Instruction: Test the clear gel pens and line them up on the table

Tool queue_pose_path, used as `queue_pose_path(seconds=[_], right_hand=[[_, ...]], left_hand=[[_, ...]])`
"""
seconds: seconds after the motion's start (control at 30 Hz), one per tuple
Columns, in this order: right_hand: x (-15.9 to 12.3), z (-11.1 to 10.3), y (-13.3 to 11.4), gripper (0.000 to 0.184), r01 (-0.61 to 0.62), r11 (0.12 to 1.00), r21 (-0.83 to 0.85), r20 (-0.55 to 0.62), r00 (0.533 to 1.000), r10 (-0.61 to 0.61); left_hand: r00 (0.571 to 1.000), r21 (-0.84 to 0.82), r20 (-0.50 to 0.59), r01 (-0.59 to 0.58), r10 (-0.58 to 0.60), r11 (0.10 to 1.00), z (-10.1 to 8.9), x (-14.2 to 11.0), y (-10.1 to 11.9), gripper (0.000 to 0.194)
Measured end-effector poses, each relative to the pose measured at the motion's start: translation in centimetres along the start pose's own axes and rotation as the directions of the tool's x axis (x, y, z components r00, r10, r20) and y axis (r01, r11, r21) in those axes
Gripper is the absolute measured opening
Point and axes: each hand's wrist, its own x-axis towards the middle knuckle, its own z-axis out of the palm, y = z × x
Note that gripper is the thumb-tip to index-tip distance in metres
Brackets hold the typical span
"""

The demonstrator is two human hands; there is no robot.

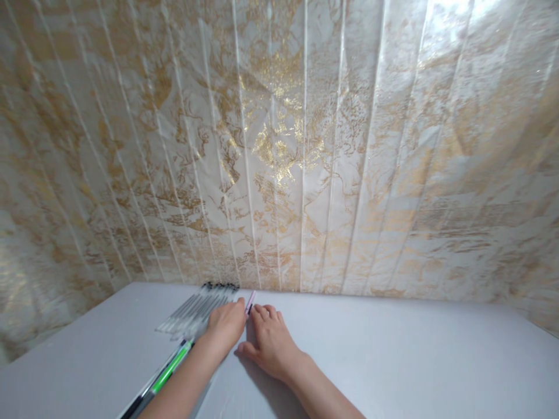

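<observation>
A slim pink pen-like stick (251,301) with a dark part low on it stands out between my two hands. My left hand (227,323) is closed, its fingers curled down beside the stick, and its grip is hidden from above. Fingers stretched out, my right hand (271,343) rests on the table with its fingertips close to the stick's right side. To the left of my left hand lies a row of several clear, slender pens or refills (192,311) with dark far ends.
A bright green pen-like item (172,366) lies with dark and clear pieces beside my left forearm, partly covered by it. The white table (393,355) ends at a hanging sheet (279,145) with a gold pattern and vertical folds.
</observation>
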Motion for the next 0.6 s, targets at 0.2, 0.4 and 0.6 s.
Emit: queue_pose_path(seconds=[0.2,0.4,0.6], right_hand=[[0.0,0.3,0.2,0.076,0.069,0.997,0.035,-0.001,0.998,-0.069],[0.5,0.9,1.6,0.069,0.110,0.994,-0.002,-0.032,0.993,-0.110],[0.5,1.3,1.7,0.066,0.099,0.995,0.013,-0.071,0.993,-0.098]], left_hand=[[1.000,-0.028,0.007,0.001,-0.001,1.000,-0.1,-0.1,0.3,0.034],[1.000,-0.073,-0.025,0.018,-0.020,0.997,0.5,0.2,0.3,0.034],[0.999,-0.155,-0.037,0.005,-0.011,0.988,0.9,0.5,-0.1,0.031]])
